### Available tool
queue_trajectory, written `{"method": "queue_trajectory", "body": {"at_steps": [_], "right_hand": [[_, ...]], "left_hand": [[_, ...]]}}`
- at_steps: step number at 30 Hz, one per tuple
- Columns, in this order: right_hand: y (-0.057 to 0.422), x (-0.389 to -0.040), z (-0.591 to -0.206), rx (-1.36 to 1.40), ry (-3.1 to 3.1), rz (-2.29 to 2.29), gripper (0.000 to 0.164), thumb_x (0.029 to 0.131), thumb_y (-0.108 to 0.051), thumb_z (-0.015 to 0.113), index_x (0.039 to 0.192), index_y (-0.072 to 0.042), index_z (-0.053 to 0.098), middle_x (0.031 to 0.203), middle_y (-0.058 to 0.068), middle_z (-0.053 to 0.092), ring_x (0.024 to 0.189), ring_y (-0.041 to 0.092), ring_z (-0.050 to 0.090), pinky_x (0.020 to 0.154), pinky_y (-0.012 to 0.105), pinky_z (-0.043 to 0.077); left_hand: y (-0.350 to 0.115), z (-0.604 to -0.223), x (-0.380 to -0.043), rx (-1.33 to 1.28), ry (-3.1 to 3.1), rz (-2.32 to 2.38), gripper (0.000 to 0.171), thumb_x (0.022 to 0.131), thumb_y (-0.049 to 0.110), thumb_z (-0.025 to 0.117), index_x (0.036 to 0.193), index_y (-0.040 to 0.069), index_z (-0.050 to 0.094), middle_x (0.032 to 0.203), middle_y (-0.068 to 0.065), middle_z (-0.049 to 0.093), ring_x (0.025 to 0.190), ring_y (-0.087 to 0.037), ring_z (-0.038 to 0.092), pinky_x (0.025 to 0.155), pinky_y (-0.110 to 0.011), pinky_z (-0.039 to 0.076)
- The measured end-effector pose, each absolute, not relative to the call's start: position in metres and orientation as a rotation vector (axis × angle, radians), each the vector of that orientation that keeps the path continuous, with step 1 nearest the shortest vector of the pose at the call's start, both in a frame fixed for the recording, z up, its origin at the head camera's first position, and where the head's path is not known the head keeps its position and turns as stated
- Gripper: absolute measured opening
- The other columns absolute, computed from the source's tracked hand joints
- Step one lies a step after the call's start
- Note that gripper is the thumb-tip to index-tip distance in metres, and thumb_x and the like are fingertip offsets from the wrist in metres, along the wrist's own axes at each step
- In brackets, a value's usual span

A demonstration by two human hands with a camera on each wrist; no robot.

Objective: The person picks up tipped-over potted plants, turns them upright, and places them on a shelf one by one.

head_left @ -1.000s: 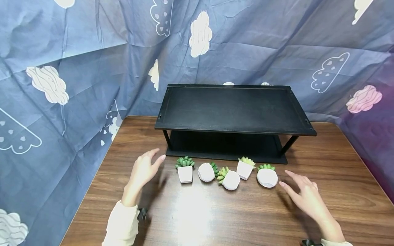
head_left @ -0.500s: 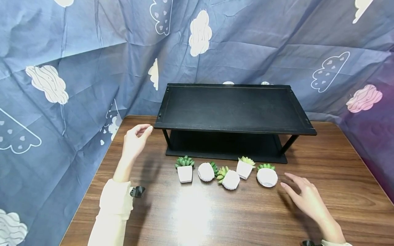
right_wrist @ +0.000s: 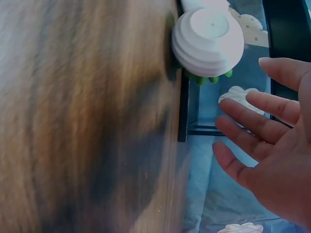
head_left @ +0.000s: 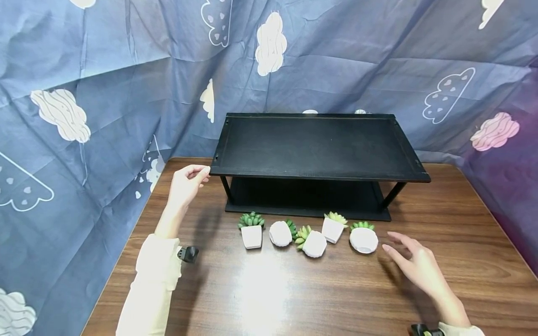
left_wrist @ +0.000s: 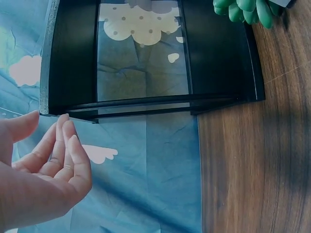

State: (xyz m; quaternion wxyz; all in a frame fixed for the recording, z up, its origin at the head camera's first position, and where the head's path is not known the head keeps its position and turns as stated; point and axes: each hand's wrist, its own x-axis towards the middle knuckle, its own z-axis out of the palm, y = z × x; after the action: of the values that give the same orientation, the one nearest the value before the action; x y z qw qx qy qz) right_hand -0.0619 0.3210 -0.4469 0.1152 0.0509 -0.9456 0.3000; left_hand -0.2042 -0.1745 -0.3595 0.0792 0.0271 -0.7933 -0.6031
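1. I have the left hand (head_left: 185,184), thumb parted from loosely bent fingers, at the black shelf's (head_left: 311,144) left front corner; contact I can't tell.
2. My right hand (head_left: 416,263), fingers apart, holds nothing just beside the rightmost potted succulent (head_left: 364,240).

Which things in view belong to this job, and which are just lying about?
Likely in the job:
black shelf, left hand at its corner
rightmost potted succulent, nearest the right hand
probably the other four succulents

Just surroundings:
wooden table
cloud-print cloth
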Motion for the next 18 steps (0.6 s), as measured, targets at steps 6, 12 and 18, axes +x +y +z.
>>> {"method": "queue_trajectory", "body": {"at_steps": [6,12,18], "right_hand": [[0.328,-0.073,-0.457,0.114,-2.750,0.976,0.037,0.086,-0.029,0.064,0.113,-0.004,0.059,0.096,0.008,0.066,0.081,0.009,0.060,0.062,0.025,0.047],[0.322,-0.081,-0.444,0.018,-2.824,1.039,0.039,0.087,-0.033,0.062,0.111,-0.003,0.059,0.096,0.007,0.067,0.080,0.006,0.057,0.062,0.030,0.044],[0.317,-0.090,-0.426,-0.079,-2.954,1.133,0.048,0.088,-0.037,0.059,0.112,0.004,0.056,0.096,0.016,0.066,0.079,0.008,0.058,0.064,0.025,0.046]], "left_hand": [[-0.174,-0.360,-0.206,0.053,-2.350,-1.845,0.029,0.088,0.013,0.061,0.104,-0.011,0.059,0.070,0.012,0.061,0.066,-0.004,0.059,0.065,-0.022,0.048],[-0.174,-0.360,-0.206,0.032,-2.353,-1.843,0.028,0.088,0.012,0.061,0.103,-0.011,0.060,0.072,0.005,0.063,0.065,-0.003,0.059,0.065,-0.023,0.049],[-0.174,-0.359,-0.206,0.016,-2.353,-1.849,0.025,0.088,0.009,0.060,0.103,-0.012,0.060,0.073,0.003,0.064,0.064,-0.003,0.059,0.061,-0.020,0.048]]}}
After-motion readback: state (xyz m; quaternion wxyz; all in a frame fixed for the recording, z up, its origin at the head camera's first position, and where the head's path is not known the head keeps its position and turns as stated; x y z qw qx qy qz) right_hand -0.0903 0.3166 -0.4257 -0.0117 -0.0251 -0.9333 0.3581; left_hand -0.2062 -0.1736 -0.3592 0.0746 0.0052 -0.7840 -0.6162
